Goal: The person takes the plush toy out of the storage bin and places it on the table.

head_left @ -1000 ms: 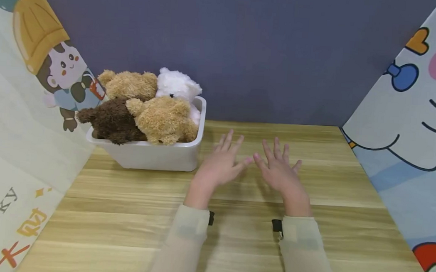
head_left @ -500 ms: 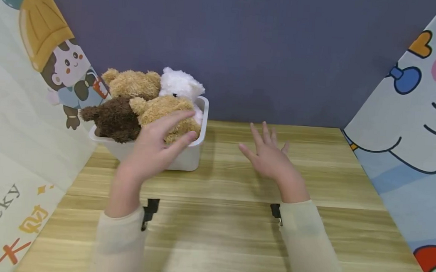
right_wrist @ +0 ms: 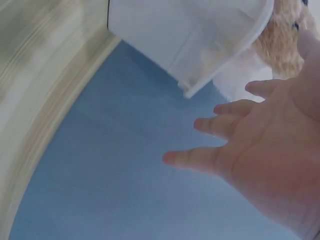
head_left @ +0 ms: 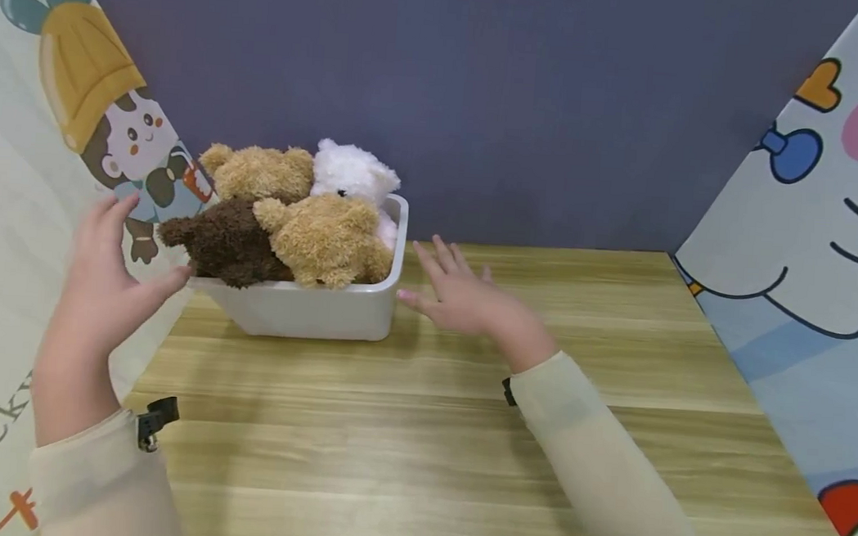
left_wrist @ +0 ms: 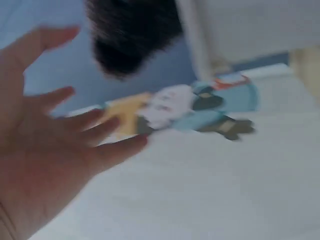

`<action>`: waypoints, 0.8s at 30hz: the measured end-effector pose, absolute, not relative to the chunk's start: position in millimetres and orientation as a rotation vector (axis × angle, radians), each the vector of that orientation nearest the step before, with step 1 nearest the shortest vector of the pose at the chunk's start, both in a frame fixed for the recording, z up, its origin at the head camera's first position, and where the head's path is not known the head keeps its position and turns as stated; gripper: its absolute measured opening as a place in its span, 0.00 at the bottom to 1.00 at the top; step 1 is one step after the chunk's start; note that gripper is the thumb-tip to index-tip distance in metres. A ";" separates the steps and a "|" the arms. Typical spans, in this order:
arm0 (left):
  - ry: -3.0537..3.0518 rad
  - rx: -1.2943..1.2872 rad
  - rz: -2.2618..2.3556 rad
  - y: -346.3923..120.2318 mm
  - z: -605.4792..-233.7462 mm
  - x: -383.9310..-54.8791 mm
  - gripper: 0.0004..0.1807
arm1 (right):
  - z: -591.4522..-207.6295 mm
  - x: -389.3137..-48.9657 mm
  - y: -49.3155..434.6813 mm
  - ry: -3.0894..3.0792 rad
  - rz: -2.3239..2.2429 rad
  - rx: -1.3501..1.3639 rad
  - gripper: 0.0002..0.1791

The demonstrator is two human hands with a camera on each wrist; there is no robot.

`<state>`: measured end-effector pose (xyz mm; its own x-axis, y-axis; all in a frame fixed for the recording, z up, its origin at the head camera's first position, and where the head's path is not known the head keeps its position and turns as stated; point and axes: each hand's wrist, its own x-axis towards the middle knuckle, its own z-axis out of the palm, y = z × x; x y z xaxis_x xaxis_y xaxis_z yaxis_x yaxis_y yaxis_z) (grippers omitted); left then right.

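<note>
Dark plush (left_wrist: 135,32), blurred and cropped in left wrist view.

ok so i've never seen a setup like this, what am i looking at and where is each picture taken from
There's no machine here, just a person's bare left hand and right hand. The wide picture comes from a camera worn on the head, looking forward and down. The two closer ones come from a camera on each wrist; the left wrist one is blurry.

A white bin stands on the table. Packed in it are a dark brown toy, a tan toy at the back, a tan toy in front and a white toy, all soft and fluffy.

The hands are on either side of the bin, fingers spread, and neither one is holding anything.
</note>
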<state>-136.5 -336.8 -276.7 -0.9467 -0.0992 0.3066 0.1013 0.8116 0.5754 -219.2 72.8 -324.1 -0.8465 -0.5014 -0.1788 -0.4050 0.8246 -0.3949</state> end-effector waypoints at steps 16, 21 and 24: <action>-2.997 -0.034 -1.379 -392.4 -356.9 -176.7 0.49 | -350.0 -216.3 25.1 2.866 -0.426 -0.746 0.45; -2.825 0.020 -1.559 -379.0 -374.0 -176.5 0.44 | -361.7 -215.2 17.9 3.002 -0.534 -0.714 0.39; -2.755 0.075 -1.612 -370.9 -378.1 -175.3 0.45 | -367.4 -213.9 14.8 3.050 -0.552 -0.687 0.36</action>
<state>-175.3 -370.9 -378.1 -0.9976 -0.0148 -0.0683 -0.0667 0.4894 0.8695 -213.9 14.8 -367.4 -0.9059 -0.4097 0.1068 -0.4212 0.8460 -0.3270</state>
